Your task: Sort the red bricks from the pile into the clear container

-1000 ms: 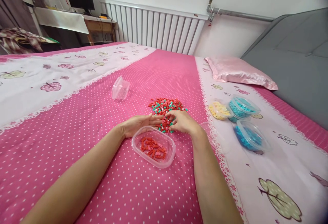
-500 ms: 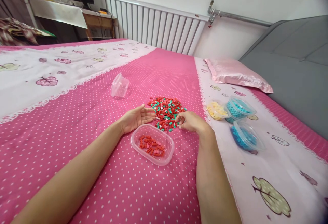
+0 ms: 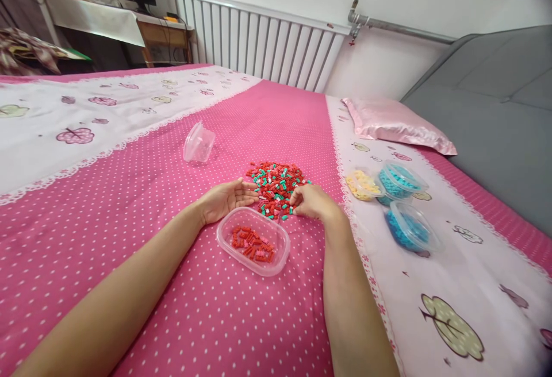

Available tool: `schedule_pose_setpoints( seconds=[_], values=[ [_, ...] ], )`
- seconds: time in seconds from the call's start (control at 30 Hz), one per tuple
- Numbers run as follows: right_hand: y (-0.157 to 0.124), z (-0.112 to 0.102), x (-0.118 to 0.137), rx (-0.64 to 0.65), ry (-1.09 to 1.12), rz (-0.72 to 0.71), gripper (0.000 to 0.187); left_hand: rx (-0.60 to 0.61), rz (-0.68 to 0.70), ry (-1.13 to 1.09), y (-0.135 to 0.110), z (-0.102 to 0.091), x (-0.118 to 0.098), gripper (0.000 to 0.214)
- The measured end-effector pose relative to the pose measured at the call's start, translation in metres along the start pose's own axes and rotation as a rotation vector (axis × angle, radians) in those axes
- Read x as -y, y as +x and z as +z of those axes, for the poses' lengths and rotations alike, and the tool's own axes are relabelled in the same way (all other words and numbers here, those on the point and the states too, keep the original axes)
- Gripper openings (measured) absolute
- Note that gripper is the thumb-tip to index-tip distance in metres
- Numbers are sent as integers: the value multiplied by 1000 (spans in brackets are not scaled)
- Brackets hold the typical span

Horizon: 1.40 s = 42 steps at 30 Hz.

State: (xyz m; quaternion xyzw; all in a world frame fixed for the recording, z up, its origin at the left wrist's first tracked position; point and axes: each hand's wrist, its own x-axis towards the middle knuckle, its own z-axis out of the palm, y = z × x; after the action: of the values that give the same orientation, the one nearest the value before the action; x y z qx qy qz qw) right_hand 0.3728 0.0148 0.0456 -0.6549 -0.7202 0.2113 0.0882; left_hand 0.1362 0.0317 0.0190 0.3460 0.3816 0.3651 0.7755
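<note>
A heap of small building bricks [image 3: 276,184], mostly red with green, pink and white ones among them, lies on the polka-dot bedspread. My left hand [image 3: 226,202] rests at the heap's left edge, palm turned up and fingers stretched out, holding nothing I can see. At the right edge, my right hand [image 3: 314,202] has its fingers pinched together over the bricks; whatever is between the fingertips is too small to make out. Just in front of my hands stands a clear plastic box [image 3: 276,265] with red and a few pink bricks [image 3: 252,243] inside.
An empty clear container [image 3: 199,142] lies tipped on its side beyond my left hand. To the right stand clear boxes of yellow pieces [image 3: 363,184], light blue pieces [image 3: 397,179] and darker blue pieces [image 3: 405,227]. A pink pillow [image 3: 397,121] lies by the grey headboard [image 3: 495,84].
My right hand has shifted slightly left at the heap's edge, its fingers still pinched. My left hand stays open in place. The whole view has moved a little.
</note>
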Motion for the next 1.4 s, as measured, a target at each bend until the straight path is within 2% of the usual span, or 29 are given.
schedule_pose_setpoints(
  seconds=[0.23,0.47,0.63,0.73,0.83,1.03,1.17,1.27,1.33,1.4],
  values=[
    [-1,-1,-3,-32,-15,1,19,5,10,5,0,-1,1,33],
    [0,-7,-5,-165,47,-50,21,7,9,11,2,-2,1,33],
    [2,-2,3,-115,9,-54,17,5,8,2,2,-1,1,31],
    [4,3,5,-120,-49,-6,18,4,7,-5,1,0,0,32],
    [4,6,6,-138,-73,-17,18,1,8,-5,0,1,0,32],
    [6,9,4,-146,-9,-47,12,-12,1,6,0,1,0,32],
    [8,6,0,-183,250,-30,6,-7,10,16,0,0,0,32],
    [7,2,2,-204,753,10,7,-17,12,18,0,1,0,31],
    [6,-3,6,-179,1150,47,9,-26,7,19,0,2,0,31],
    [4,-8,8,-149,1457,78,10,-36,0,20,0,3,-1,30]
  ],
)
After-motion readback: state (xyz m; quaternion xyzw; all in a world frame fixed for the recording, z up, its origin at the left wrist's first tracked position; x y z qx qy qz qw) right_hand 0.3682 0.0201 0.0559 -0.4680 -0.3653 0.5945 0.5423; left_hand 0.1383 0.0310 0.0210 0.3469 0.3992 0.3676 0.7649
